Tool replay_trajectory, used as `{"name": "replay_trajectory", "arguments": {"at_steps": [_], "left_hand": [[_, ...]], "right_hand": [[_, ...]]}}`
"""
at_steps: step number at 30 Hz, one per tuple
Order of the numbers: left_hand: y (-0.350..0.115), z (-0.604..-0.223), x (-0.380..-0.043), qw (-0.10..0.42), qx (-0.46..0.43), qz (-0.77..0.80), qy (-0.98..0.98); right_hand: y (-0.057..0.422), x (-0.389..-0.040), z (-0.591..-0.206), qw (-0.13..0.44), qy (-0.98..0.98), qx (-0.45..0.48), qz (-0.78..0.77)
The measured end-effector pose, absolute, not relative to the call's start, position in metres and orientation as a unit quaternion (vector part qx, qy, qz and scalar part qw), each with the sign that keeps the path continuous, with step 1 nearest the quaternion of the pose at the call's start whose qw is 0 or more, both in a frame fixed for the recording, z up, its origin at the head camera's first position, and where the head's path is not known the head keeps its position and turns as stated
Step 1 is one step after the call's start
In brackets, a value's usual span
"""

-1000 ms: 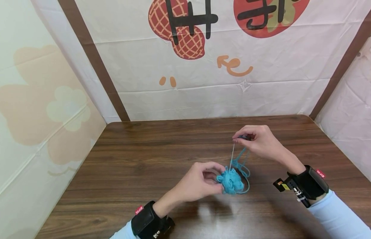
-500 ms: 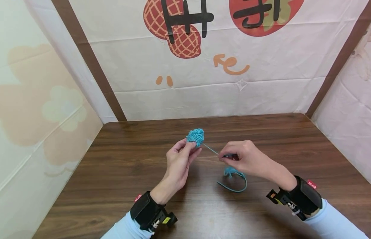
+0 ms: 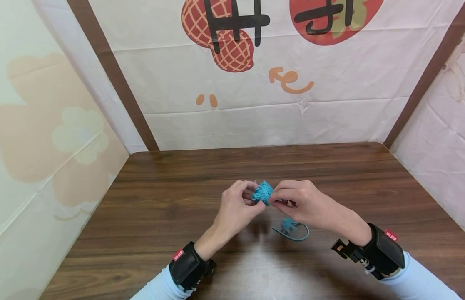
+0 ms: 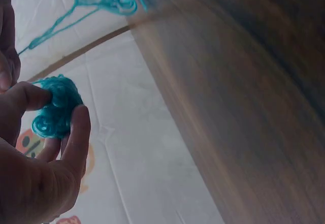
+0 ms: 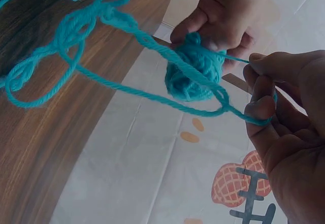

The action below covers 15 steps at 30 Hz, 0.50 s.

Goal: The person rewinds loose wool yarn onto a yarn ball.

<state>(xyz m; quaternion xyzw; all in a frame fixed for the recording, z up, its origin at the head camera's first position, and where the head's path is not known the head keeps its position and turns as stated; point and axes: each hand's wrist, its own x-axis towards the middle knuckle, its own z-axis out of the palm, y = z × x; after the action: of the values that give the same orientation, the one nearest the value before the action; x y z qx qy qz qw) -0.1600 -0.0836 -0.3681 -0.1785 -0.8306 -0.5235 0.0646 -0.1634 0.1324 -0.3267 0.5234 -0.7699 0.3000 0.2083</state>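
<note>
A small ball of turquoise yarn (image 3: pixel 262 192) is held between the thumb and fingers of my left hand (image 3: pixel 237 206), above the table. Close beside it on the right, my right hand (image 3: pixel 305 200) pinches the yarn strand (image 5: pixel 237 59) that comes off the ball. In the right wrist view the strand also passes through the curled lower fingers and leads to a loose, tangled loop of yarn (image 5: pixel 76 31). In the head view that loose yarn (image 3: pixel 290 227) hangs below the right hand. The left wrist view shows thumb and fingers around the ball (image 4: pixel 61 104).
Under both hands is a dark brown wooden table (image 3: pixel 172 233). A white printed cloth (image 3: pixel 172 129) stands behind its far edge, with more cloth at both sides. Black camera bands (image 3: pixel 189 266) sit on both wrists.
The left hand swung the ball up and away, then turned it back down next to the right hand. The right hand moved down and left, and the strand between them shortened.
</note>
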Motion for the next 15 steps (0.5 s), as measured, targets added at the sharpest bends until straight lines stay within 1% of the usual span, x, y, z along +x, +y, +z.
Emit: {"name": "replay_trajectory", "arguments": {"at_steps": [11,15], "left_hand": [[-0.082,-0.367,-0.150,0.010,-0.240,-0.496,-0.834],[-0.082,-0.366,-0.148,0.002,-0.253,-0.494,-0.831]], "right_hand": [[0.137,-0.166,-0.325,0.205,-0.775,0.517,0.302],[0.139,-0.168,-0.325,0.209,-0.773,0.516,0.304]]}}
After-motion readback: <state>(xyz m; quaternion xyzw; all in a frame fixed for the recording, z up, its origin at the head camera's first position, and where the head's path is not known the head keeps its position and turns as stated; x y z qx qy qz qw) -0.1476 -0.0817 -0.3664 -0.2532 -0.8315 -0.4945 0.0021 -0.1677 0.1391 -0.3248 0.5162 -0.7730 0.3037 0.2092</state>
